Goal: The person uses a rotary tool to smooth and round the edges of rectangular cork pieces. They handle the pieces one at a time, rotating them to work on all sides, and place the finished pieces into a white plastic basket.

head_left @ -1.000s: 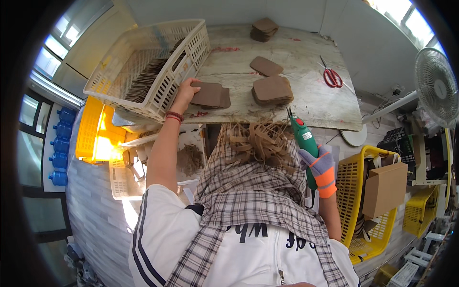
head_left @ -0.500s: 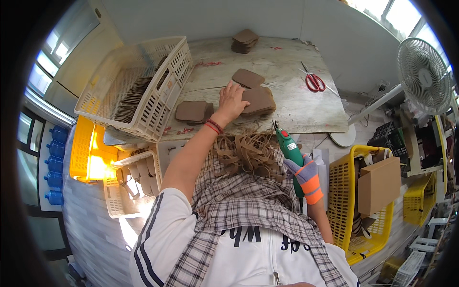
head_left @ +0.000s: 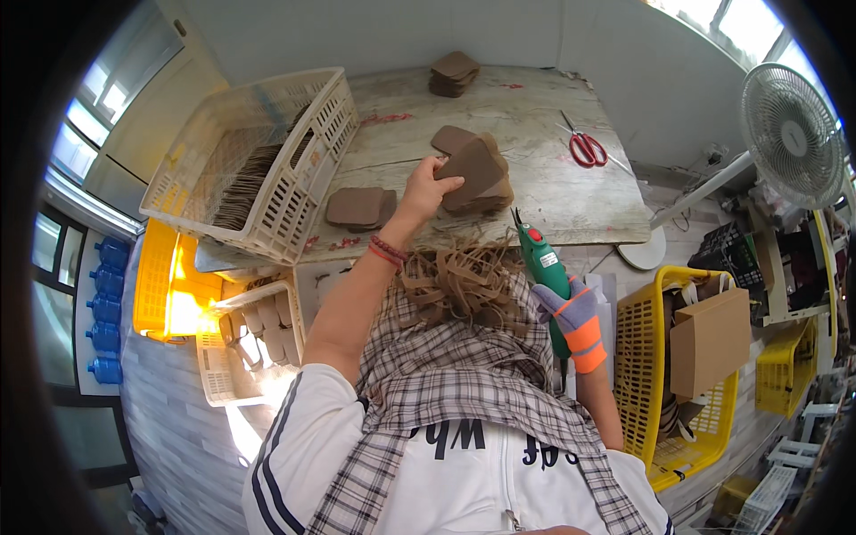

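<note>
Pinched between thumb and fingers of my left hand (head_left: 424, 191) is a flat brown piece (head_left: 471, 171) with rounded corners, tilted up over a stack of similar pieces (head_left: 486, 203). My right hand (head_left: 578, 323), in a grey and orange glove, is wrapped round green handheld electric scissors (head_left: 541, 252), blades pointing at the table edge. Thin brown offcut strips (head_left: 459, 283) lie heaped on my checked apron between the hands. A smaller pile of brown pieces (head_left: 355, 206) sits left of the stack. Another brown piece (head_left: 451, 140) lies partly covered behind the held one.
At the table's left stands a white plastic crate (head_left: 276, 201) holding a row of brown pieces. Red-handled scissors (head_left: 586, 150) lie on the right; a small stack (head_left: 454, 71) sits at the back. A yellow basket (head_left: 637, 374) and a fan (head_left: 792, 134) stand to the right.
My left hand has taken the top brown piece from the stack and raised it at a tilt. The electric scissors stay in my right hand, shifted only slightly.
</note>
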Action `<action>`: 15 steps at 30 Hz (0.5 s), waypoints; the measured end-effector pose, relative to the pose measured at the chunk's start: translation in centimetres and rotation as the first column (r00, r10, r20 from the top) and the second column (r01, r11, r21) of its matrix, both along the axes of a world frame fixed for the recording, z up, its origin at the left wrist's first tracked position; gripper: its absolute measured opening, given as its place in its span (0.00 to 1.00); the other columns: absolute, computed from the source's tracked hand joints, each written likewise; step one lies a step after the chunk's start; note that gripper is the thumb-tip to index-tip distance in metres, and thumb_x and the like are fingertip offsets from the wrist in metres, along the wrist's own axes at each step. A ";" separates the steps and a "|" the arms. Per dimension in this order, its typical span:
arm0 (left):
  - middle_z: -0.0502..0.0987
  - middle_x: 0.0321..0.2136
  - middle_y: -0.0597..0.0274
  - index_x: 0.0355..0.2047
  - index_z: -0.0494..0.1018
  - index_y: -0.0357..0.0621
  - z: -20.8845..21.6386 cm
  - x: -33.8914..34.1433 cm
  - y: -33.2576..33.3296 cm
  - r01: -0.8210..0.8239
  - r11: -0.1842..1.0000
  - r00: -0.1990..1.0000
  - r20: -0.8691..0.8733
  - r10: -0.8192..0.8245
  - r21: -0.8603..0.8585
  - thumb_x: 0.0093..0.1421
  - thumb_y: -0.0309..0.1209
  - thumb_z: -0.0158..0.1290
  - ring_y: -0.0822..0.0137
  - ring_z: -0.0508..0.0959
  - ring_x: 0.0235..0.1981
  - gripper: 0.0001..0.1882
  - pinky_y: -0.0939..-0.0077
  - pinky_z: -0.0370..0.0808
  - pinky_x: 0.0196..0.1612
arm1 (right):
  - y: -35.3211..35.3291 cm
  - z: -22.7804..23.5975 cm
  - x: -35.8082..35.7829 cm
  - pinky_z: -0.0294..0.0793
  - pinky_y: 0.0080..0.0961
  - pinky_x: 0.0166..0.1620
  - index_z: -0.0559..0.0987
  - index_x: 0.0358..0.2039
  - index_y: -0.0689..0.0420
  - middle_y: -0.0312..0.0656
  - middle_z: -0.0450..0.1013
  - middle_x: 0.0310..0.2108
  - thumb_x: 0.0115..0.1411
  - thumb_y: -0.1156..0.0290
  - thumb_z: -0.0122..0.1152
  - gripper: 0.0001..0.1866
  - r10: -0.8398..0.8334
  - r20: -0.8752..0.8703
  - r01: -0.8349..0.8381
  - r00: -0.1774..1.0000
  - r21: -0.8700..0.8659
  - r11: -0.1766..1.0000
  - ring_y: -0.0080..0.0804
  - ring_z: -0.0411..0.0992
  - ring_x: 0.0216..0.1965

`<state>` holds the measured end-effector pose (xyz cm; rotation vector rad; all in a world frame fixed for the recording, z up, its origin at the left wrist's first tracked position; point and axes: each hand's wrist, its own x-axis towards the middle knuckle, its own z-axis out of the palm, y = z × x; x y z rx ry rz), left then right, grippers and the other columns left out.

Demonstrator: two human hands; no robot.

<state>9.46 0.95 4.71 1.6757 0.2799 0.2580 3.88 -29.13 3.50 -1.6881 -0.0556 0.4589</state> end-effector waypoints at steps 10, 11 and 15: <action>0.74 0.45 0.58 0.47 0.68 0.40 -0.6 -0.8 -6.0 0.123 0.354 0.918 0.242 0.314 -0.927 0.57 0.18 0.52 0.62 0.73 0.47 0.16 0.67 0.70 0.54 | 2.2 3.3 0.4 0.68 0.16 0.19 0.72 0.39 0.64 0.36 0.71 0.20 0.52 0.65 0.68 0.20 0.021 -0.008 -0.020 1.000 0.102 0.995 0.20 0.69 0.16; 0.74 0.45 0.58 0.47 0.68 0.40 -0.5 -0.8 -6.3 0.139 0.337 0.915 0.251 0.316 -0.931 0.57 0.18 0.52 0.62 0.73 0.47 0.16 0.67 0.70 0.54 | 2.2 3.4 0.5 0.68 0.16 0.19 0.72 0.39 0.64 0.36 0.71 0.21 0.52 0.65 0.68 0.20 0.021 -0.008 -0.021 1.000 0.093 0.995 0.20 0.69 0.16; 0.73 0.45 0.58 0.47 0.67 0.40 0.1 -0.9 -7.5 0.160 0.266 0.909 0.247 0.335 -0.950 0.58 0.18 0.51 0.61 0.72 0.48 0.16 0.66 0.69 0.54 | 2.4 4.1 0.7 0.68 0.16 0.19 0.72 0.40 0.64 0.37 0.72 0.21 0.52 0.66 0.68 0.20 0.032 -0.013 -0.031 0.999 0.074 0.997 0.20 0.69 0.16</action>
